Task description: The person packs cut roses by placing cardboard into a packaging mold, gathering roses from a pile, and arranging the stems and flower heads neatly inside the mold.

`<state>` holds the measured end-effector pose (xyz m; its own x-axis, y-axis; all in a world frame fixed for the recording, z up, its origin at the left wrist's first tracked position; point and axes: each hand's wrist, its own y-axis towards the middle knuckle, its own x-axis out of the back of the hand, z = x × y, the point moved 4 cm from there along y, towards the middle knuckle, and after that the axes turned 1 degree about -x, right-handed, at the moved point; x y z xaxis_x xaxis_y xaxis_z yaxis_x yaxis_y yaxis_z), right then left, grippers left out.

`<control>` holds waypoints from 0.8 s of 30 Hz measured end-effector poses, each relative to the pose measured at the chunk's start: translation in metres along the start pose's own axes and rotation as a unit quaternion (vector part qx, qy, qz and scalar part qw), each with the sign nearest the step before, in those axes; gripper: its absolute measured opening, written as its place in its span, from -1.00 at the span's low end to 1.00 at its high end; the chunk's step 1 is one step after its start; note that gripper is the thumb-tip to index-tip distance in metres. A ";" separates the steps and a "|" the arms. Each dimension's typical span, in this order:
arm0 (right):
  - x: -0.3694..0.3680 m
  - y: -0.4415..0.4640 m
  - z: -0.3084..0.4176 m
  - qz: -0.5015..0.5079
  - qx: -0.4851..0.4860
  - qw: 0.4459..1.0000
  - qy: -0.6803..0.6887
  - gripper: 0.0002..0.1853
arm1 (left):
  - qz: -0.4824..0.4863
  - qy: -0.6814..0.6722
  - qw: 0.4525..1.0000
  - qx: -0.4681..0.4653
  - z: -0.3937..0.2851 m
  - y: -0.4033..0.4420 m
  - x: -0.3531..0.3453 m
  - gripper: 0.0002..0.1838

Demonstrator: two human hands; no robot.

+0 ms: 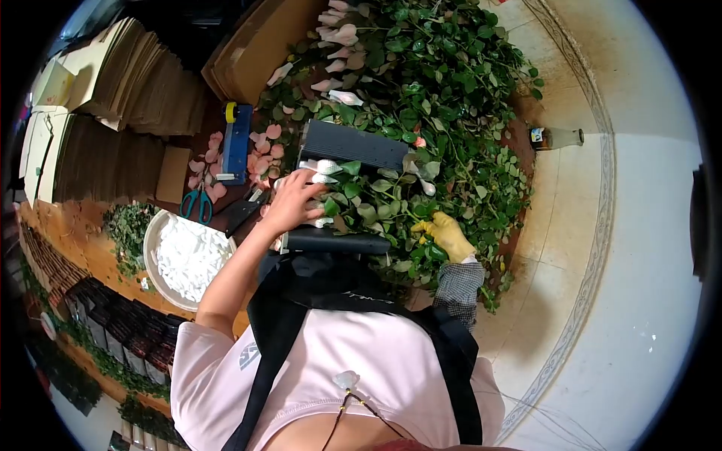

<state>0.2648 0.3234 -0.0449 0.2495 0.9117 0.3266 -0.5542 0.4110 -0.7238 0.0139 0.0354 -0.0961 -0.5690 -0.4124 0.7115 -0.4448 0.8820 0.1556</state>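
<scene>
My bare left hand (295, 200) lies over rose heads (325, 167) in white foam net sleeves, its fingers stretched out and a little apart. These roses lie in a black trough between a ribbed dark upper side panel (353, 144) and a dark padded lower side (338, 241). Their leafy stems (376, 199) run out to the right. There my right hand (447, 236), in a yellow glove, has its fingers curled among the stems and leaves. It looks closed round stems, though leaves partly hide its fingertips.
A big heap of leafy roses (444, 83) covers the far right. Left are loose pink petals (262, 150), a blue tape dispenser (238, 146), scissors (197, 205), a basin (150, 259) of white foam nets and stacked cardboard (105, 154). A glass bottle (560, 138) stands at right.
</scene>
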 end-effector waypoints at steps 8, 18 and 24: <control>-0.032 0.010 -0.006 0.050 -0.049 0.997 0.037 -0.75 | -0.020 0.014 1.000 -0.016 0.000 0.003 -0.001 -0.49; -0.062 -0.016 0.032 -0.417 0.098 0.815 -0.390 -0.56 | 0.013 0.024 1.000 0.003 0.002 0.006 -0.005 -0.47; -0.075 0.010 0.001 -0.471 0.101 0.777 -0.404 -0.63 | 0.041 0.045 0.998 0.019 0.007 0.004 -0.010 -0.45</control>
<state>0.2396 0.2589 -0.0764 0.0853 -0.1257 0.9884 -0.5623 0.8129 0.1519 0.0128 0.0416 -0.1072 -0.5410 -0.3153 0.7797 -0.4253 0.9024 0.0698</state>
